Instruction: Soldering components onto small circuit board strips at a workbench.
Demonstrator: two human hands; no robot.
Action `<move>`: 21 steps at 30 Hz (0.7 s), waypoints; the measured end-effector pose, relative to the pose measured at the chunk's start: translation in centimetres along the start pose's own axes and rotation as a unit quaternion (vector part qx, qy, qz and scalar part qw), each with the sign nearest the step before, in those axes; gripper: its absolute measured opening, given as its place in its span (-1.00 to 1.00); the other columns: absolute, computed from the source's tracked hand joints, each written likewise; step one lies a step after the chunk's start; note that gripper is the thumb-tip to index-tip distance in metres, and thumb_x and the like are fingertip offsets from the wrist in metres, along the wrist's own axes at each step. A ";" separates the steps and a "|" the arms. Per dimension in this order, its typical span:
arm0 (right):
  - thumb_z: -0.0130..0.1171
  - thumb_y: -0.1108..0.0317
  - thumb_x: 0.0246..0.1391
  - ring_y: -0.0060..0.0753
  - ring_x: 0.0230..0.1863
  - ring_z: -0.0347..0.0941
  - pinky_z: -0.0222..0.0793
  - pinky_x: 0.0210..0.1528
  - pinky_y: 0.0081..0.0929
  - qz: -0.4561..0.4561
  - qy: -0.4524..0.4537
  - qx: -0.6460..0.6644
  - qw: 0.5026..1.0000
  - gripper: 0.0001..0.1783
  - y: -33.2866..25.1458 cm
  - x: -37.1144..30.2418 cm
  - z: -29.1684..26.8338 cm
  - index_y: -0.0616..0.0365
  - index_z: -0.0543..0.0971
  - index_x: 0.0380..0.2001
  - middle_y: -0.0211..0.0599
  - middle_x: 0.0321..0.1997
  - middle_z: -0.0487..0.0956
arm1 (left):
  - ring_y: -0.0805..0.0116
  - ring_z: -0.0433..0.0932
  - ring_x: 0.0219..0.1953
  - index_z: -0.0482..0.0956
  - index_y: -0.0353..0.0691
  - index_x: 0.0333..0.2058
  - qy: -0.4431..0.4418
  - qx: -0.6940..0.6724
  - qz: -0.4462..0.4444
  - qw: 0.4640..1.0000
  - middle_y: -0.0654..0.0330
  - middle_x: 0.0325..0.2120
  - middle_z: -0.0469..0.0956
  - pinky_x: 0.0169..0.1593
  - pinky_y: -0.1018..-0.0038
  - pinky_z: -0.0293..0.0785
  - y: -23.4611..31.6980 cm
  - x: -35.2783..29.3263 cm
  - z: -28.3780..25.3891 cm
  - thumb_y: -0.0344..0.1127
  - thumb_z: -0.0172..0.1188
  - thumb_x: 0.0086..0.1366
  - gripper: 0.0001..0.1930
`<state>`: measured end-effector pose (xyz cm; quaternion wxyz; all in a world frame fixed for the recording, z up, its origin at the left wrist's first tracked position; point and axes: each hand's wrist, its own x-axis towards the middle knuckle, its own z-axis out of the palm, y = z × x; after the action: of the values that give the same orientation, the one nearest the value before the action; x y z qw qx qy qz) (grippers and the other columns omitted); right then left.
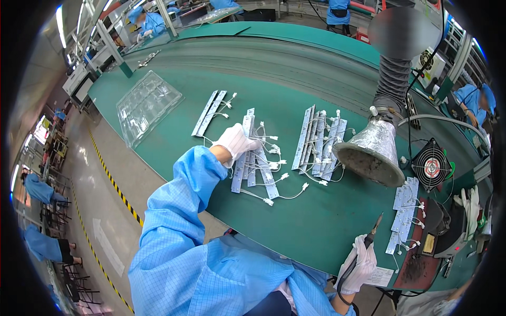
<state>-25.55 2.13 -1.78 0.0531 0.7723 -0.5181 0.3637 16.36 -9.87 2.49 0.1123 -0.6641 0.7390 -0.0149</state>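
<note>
In a white glove, my left hand (235,143) is closed on the upper part of a light-blue LED strip board (240,171) in the middle pile. More strip boards (267,174) lie fanned beside it, with white wires and small white connectors trailing to the right. My right hand (358,267), also gloved, grips a soldering iron (375,229) near the front edge, its tip pointing up and away from me. A small group of strips (208,113) lies to the left of the pile, and a larger group (319,139) to the right.
A clear plastic tray (147,108) lies at the far left of the green bench (295,221). A foil-wrapped fume hood (371,147) hangs at right, near a small round fan (432,166). Further strips (404,213) lie beside the soldering station (448,226). Co-workers sit beyond.
</note>
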 end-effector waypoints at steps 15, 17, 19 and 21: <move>0.09 0.64 0.02 0.04 -0.10 0.53 0.41 -0.03 -0.21 -0.003 -0.024 -0.003 1.000 -0.69 -0.1 0.1 -0.2 0.25 0.51 -0.12 -0.06 -0.15 0.59 | 0.57 0.43 -0.73 0.60 -0.16 -0.26 -0.031 -0.395 -0.067 0.916 0.22 -0.63 0.46 -0.65 0.60 0.40 2.5 -3.0 0.2 -0.23 -0.05 0.32 -0.75; 0.09 0.64 0.02 0.04 -0.09 0.52 0.41 -0.03 -0.21 -0.001 -0.025 0.007 1.000 -0.69 0.0 -0.1 -0.2 0.24 0.51 -0.11 -0.06 -0.14 0.59 | 0.54 0.44 -0.73 0.60 -0.20 -0.26 -0.041 -0.470 -0.105 0.875 0.21 -0.63 0.47 -0.65 0.60 0.41 3.1 -3.7 -1.4 -0.20 -0.03 0.31 -0.73; 0.09 0.63 0.03 0.04 -0.09 0.52 0.41 -0.03 -0.21 0.002 -0.024 0.018 1.000 -0.69 0.0 0.0 -0.2 0.24 0.51 -0.11 -0.06 -0.14 0.59 | 0.43 0.48 -0.72 0.59 -0.33 -0.27 -0.018 -0.509 -0.083 0.856 0.14 -0.62 0.52 -0.65 0.54 0.43 2.2 -3.7 -0.2 -0.07 0.06 0.28 -0.62; 0.13 0.63 -0.03 0.03 -0.18 0.54 0.43 -0.07 -0.14 0.001 -0.022 0.006 1.000 -0.66 -0.2 0.2 -0.2 0.15 0.46 -0.13 -0.12 -0.20 0.59 | 0.39 0.49 -0.73 0.59 -0.35 -0.29 -0.061 -0.495 -0.161 0.852 0.13 -0.63 0.52 -0.66 0.51 0.43 2.9 -4.2 -2.9 -0.01 0.09 0.26 -0.58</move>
<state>-25.45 2.15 -1.45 0.0370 0.7799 -0.5178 0.3497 13.41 -5.81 5.42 -0.1905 -0.7413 0.5230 0.3751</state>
